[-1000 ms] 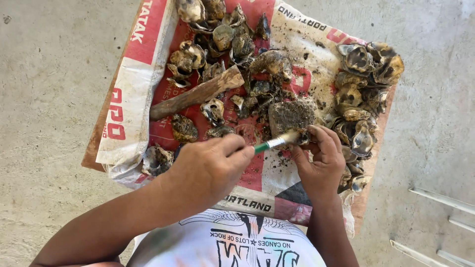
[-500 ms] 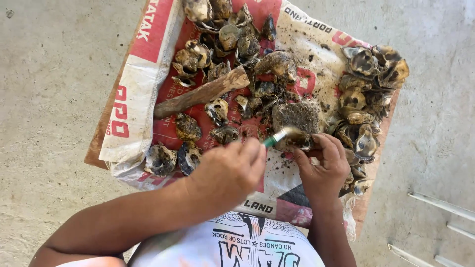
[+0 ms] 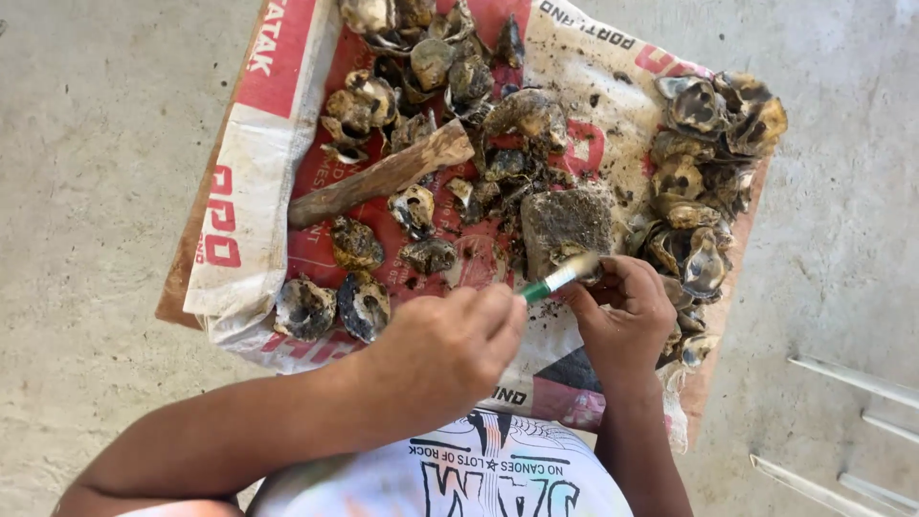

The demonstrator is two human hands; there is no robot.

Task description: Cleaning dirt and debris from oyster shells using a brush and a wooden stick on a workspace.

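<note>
I see the left hand [image 3: 445, 345] closed in a loose fist around the near end of a small tool with a green and white handle [image 3: 548, 283]. The handle runs up and to the right from the fingers. Its far tip is blurred, so I cannot tell what kind of head it carries.

The right hand [image 3: 622, 311] sits just right of the tool tip. Its fingers curl inward around something small at the tip; that object is hidden by the fingers and I cannot identify it. Both hands meet over the near edge of a printed sack [image 3: 273, 163], red and white, spread flat on a concrete floor [image 3: 96, 144].

Just beyond the hands, a grey rough block [image 3: 567, 218] rests on the sack, almost touching the tool tip. A wooden stick [image 3: 383, 177] lies diagonally to the left of the block. Muddy shells [image 3: 704, 144] form 1 heap at the right side of the sack, and a second scatter of shells covers the far and left parts. 2 dark shells [image 3: 333, 306] lie near the left hand, at the near left edge of the sack.
</note>
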